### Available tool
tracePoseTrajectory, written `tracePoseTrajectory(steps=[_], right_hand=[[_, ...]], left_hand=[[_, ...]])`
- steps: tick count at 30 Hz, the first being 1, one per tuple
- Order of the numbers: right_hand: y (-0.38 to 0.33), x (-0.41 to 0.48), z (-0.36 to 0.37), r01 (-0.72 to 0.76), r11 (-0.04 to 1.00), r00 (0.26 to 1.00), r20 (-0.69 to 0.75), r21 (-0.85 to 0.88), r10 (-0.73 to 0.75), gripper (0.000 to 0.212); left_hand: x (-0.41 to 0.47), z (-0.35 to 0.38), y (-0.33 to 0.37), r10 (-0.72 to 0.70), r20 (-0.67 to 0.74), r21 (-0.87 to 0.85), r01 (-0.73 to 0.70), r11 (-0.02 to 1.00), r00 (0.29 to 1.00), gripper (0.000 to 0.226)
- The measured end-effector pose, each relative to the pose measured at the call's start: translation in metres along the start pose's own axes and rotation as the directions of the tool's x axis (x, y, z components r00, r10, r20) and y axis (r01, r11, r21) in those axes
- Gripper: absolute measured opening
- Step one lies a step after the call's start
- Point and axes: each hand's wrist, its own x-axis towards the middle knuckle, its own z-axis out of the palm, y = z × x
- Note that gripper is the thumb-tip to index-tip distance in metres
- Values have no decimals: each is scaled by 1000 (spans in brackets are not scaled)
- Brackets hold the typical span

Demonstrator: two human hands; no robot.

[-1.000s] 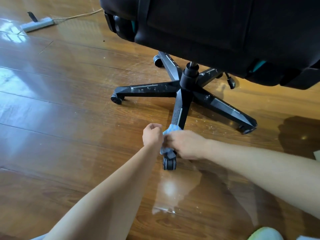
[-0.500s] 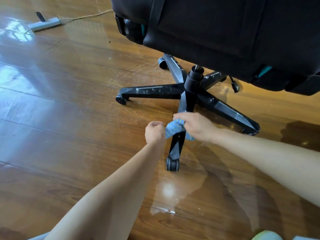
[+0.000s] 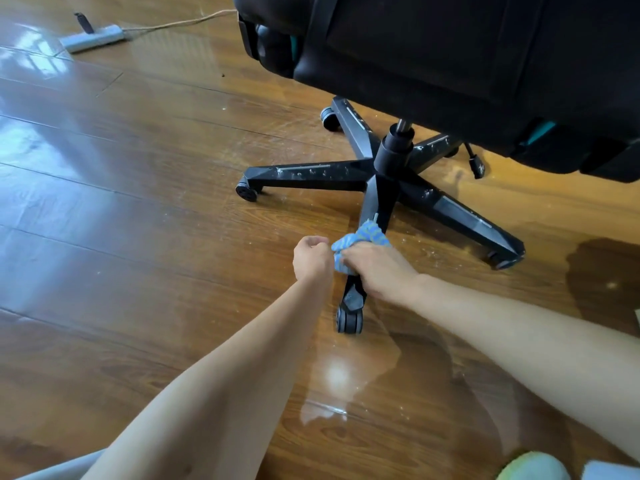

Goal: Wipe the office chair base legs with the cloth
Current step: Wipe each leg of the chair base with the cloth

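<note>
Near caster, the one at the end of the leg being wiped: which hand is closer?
Right. The right hand grips the cloth around that leg, just above the near caster. The left hand is a closed fist beside the cloth, up and left of the caster.

Bright daylight from the upper left throws pale blue-white glare across the glossy brown wooden plank floor (image 3: pixel 138 237). The black office chair seat (image 3: pixel 467 57) stays underexposed, casting soft shadow beneath. Focus is sharp; floor planks bow slightly at the wide-angle edges.
</note>
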Motion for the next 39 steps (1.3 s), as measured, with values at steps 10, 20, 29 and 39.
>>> tracePoseTrajectory(steps=[10,20,29,39], right_hand=[[20,0,-14,324,936,946,72,-139,-317,46],[31,17,-12,102,947,987,-86,-305,-134,42],[78,43,-23,28,989,990,-129,-144,-47,63],[62,19,14,-356,922,889,-249,153,385,67]], left_hand=[[1,4,-5,16,41,69,-18,997,999,33],[19,22,-7,-8,139,140,-12,990,990,27],[3,33,-4,39,103,242,-63,968,994,29],[1,44,-24,217,374,570,-408,713,902,91]])
